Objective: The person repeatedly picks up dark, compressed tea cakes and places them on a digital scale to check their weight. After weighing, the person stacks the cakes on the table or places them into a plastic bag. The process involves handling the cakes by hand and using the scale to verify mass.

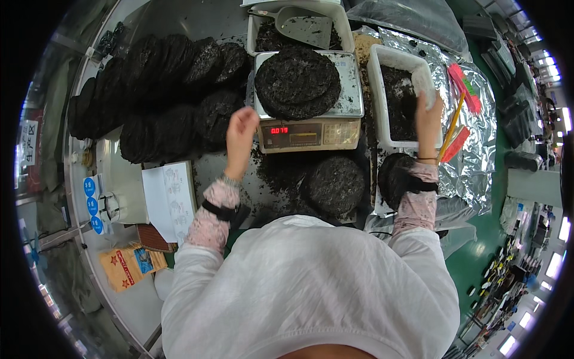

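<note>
A digital scale (309, 134) with a lit red display stands before me. On its metal pan (352, 89) lie dark round cakes (296, 83) of pressed dried material, apparently seaweed, one overlapping another. My left hand (242, 141) hovers beside the scale's left edge, fingers curled, with nothing visible in them. My right hand (429, 125) is blurred over the right rim of a white plastic tub (376, 96) that contains dark loose flakes (397, 105); whether it holds anything is unclear. Below that tub, another dark cake (393, 177) is partly covered by my right wrist.
Rows of stacked dark cakes (157, 80) fill the left. A further cake (336, 186) lies in front of the scale amid crumbs. Behind it, a tub (252, 33) holds a dustpan (305, 29). Brushes (464, 87) rest on foil (482, 148) at right; an open notebook (168, 197) lies left.
</note>
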`<state>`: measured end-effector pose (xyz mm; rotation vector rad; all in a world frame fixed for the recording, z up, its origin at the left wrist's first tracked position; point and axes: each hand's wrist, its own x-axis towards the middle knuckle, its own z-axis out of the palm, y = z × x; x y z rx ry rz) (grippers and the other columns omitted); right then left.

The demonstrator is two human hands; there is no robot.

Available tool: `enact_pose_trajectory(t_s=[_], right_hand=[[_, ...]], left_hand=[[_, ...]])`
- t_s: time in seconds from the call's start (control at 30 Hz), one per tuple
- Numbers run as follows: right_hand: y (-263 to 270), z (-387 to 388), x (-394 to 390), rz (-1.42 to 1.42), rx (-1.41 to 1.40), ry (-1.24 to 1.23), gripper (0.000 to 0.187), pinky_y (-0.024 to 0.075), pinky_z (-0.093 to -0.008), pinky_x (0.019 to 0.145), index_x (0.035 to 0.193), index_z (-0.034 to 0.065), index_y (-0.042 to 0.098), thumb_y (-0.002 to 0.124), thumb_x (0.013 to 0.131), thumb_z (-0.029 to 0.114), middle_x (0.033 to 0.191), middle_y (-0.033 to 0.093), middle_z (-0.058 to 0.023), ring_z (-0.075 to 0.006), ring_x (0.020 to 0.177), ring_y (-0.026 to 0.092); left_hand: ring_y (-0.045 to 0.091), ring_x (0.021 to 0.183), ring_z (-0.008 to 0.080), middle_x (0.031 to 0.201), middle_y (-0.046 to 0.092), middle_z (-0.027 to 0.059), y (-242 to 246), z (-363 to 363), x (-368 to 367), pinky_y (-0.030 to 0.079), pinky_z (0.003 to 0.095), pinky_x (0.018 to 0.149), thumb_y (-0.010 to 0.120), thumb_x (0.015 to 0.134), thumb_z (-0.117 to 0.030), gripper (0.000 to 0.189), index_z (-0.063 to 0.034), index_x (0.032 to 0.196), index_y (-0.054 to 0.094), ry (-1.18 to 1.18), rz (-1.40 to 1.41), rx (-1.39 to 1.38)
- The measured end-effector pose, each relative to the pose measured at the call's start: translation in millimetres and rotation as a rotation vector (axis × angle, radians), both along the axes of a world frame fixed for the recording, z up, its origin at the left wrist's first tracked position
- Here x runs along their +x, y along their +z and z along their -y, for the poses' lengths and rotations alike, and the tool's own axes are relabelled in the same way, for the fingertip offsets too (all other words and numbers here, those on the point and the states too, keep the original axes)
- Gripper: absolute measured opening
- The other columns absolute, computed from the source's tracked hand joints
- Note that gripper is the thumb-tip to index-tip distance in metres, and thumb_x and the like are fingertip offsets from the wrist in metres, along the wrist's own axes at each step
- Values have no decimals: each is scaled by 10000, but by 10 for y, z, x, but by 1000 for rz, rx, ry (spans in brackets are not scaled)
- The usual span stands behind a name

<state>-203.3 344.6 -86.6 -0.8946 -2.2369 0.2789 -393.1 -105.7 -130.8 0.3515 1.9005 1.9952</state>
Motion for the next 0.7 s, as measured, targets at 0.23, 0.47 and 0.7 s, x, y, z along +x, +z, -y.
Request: enact_pose_trajectory(t_s=[0.23,0.47,0.7], right_hand=[[-530,1751,-1362,-292,-1011,513,788,313,-389,1181,1487,-84,418,434,1054,575,1514,475,-230,-333,1397,454],[-658,2207,-1823,-394,-1046,386,579,408,-358,1030,1266,-78,581,432,1092,454,1234,626,-182,-252,1128,556],[-562,2870,-2064,-169,-987,784,535,447,-360,942,1172,-80,593,427,1096,423,1171,639,-169,-231,1020,555]], left_hand=[[304,1494,298,1612,332,197,-199,-647,-1008,234,366,1208,545,969,-658,961,33,1576,267,-78,215,11],[400,1400,267,1530,418,191,-359,-349,-916,303,374,1170,658,927,-619,991,32,1558,258,81,255,54],[485,1329,234,1514,417,171,-280,747,-813,423,345,1094,794,917,-323,883,17,1542,271,358,210,209]])
